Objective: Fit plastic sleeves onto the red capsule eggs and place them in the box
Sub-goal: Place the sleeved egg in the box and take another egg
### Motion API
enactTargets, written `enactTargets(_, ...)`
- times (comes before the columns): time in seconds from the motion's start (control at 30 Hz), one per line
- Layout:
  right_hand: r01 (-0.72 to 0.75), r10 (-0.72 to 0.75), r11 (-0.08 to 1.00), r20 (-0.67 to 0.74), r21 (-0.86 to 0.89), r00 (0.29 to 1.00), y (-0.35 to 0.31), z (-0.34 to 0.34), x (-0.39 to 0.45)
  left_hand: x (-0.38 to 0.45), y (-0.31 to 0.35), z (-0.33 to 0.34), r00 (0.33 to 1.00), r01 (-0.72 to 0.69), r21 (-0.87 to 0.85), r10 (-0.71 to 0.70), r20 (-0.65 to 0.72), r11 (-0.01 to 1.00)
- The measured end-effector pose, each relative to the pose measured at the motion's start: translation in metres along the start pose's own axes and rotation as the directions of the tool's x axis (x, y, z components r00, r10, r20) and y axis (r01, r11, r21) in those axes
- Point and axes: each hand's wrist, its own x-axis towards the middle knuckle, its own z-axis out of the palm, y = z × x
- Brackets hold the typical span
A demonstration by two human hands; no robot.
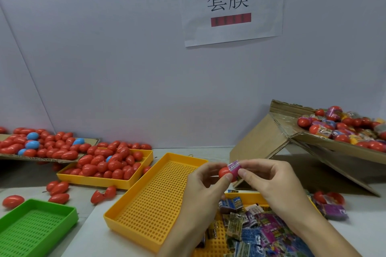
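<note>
My left hand point(205, 181) pinches a red capsule egg point(224, 171) above the table. My right hand point(269, 179) pinches a pink printed plastic sleeve point(235, 167) that sits partway over the egg's right end. The tilted cardboard box point(325, 144) at the right holds several sleeved eggs point(342, 126). Flat printed sleeves point(257, 229) lie heaped on a yellow tray below my hands. Bare red eggs point(108, 166) fill a yellow tray at the left.
An empty perforated yellow tray point(154, 200) lies in the middle and a green tray point(35, 225) at the near left. More red and a few blue eggs point(41, 145) pile on flat cardboard at the far left. Loose eggs point(59, 189) and sleeved ones point(332, 204) lie on the table.
</note>
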Motion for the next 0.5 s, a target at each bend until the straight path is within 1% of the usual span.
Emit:
enactTargets(0.1,0.001,-0.002,0.999,0.013,0.05,1.0,-0.003,0.0009,-0.0007,-0.0002,0.0003,0.0005,1.0,0.004,0.009,-0.004,0.004,1.0)
enactTargets(0.2,-0.002,0.004,0.997,-0.029,0.071,1.0,-0.0037,0.0029,-0.0018,-0.0007,0.0003,0.0008,1.0,0.01,0.021,-0.011,0.01,1.0)
enactTargets(0.33,-0.048,0.057,0.993,-0.078,0.112,0.995,0.0,0.0044,-0.0005,-0.0008,0.0,0.0011,1.0,0.015,0.035,-0.015,0.017,0.999)
enactTargets(0.5,-0.028,0.035,0.989,-0.043,0.145,0.998,-0.0016,0.0048,-0.0014,-0.0001,0.001,-0.0002,1.0,0.016,0.036,-0.016,0.018,0.999)
